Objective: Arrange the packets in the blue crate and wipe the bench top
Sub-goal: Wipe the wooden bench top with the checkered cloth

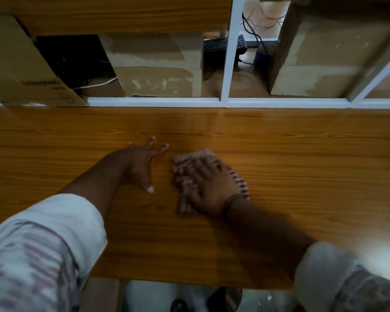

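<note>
A wooden bench top fills the middle of the head view. A striped pinkish cloth lies flat on it near the centre. My right hand presses down on the cloth with its fingers spread flat; the hand and cloth are motion-blurred. My left hand rests on the bare wood just left of the cloth, fingers spread and straight, holding nothing. No blue crate and no packets show in this view.
A white frame rail borders the bench's far edge. Behind it stand cardboard boxes, a black keyboard and loose cables. Below the near edge the floor and sandalled feet show.
</note>
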Available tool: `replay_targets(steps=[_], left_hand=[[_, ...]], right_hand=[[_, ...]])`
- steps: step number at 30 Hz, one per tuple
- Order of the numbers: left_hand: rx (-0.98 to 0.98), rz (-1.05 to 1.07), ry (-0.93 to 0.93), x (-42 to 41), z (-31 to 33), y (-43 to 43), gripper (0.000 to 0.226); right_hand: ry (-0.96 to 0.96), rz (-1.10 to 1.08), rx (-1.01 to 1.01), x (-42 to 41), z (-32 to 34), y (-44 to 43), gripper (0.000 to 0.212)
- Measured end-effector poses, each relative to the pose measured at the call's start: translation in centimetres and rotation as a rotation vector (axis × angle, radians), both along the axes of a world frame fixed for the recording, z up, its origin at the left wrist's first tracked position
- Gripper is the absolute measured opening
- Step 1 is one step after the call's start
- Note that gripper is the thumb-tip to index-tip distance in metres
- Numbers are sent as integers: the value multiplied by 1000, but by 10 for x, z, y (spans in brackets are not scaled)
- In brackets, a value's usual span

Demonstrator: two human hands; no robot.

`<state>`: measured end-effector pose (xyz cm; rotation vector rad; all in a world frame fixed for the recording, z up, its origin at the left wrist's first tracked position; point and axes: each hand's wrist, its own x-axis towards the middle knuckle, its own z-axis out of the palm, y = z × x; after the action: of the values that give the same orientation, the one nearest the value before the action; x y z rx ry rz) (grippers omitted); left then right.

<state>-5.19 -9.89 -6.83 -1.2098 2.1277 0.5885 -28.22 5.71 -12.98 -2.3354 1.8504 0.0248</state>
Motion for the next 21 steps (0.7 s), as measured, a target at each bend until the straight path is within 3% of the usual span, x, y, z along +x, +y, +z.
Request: replay_targets(steps=[3,5,10,12,14,18,21], left_hand=[[0,26,-2,6,-5,-4,150],[-22,14,-1,3,-4,2,152],[-38,41,16,1,2,9,148],[-45,50,18,3,2,10,150],[-40,70,32,2,-1,10,150],[-76,72,39,2,5,20,146],[-68,81,28,0,5,22,144]], right_hand=[[-58,203,-15,35,-2,71,69],[-36,187,-8,22,0,88,68],[99,-480,-18,-63,-2,61,79],[105,-617,-7,-63,1,61,78],[101,-535,-18,-30,-1,77,77],[10,-171,-2,53,-3,140,71],[1,-180,-52,50,-7,164,68]])
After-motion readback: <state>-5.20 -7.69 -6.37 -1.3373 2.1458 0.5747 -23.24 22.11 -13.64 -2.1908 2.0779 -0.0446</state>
